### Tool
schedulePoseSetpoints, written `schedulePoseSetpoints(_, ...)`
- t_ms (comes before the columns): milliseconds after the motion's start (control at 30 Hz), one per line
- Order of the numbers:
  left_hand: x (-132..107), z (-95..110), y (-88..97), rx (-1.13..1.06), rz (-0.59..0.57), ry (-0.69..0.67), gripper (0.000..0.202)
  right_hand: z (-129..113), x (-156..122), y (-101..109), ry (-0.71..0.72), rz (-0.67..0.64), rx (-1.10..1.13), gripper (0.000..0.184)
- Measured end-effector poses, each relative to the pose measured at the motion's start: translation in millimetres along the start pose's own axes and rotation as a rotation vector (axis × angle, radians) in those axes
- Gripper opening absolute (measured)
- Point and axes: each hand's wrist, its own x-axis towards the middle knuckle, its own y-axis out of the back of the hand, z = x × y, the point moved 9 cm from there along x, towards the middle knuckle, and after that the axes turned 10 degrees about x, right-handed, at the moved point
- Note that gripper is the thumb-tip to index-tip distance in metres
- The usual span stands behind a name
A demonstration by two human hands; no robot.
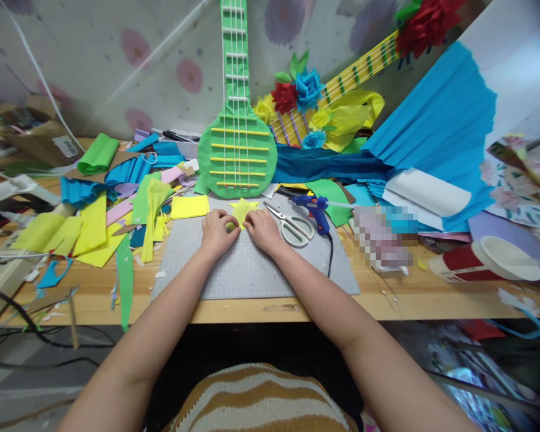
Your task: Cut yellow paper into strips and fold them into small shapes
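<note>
Observed two hands, left point(219, 233) and right point(263, 230), both with fingers drawn narrow, holding one small yellow paper piece point(240, 210) at its near edge. Located that piece between the hands, over the far part of one grey cutting mat point(238, 279). Counted one pair of scissors point(288, 221) just beside the right hand, then one blue glue gun point(317, 211). Noted one yellow paper rectangle point(189, 207) near the left hand. Recorded behind these one green instrument point(207, 153) with five white neck bars visible. Found, farther right, one yellow instrument point(339, 89) with six paper flowers about it: two red, two blue, two yellow. Logged one cup point(470, 261) at right on the wooden surface point(234, 311). Could not count overlapping paper scraps point(92, 225) at left.
</note>
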Motion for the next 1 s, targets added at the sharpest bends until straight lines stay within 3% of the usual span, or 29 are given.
schedulePoseSetpoints(467,2,-1,-5.2,-0.005,-0.038,0.004,0.013,-5,-7,5,0.043,0.04,0.006,0.019)
schedulePoseSetpoints(767,3,-1,-4.3,-0.024,-0.038,0.018,0.011,18,-7,13,-0.091,0.128,0.078,0.031)
schedulePoseSetpoints(1000,3,0,-4.1,-0.016,-0.029,0.032,0.011,6,-6,11,-0.038,0.079,0.055,0.021)
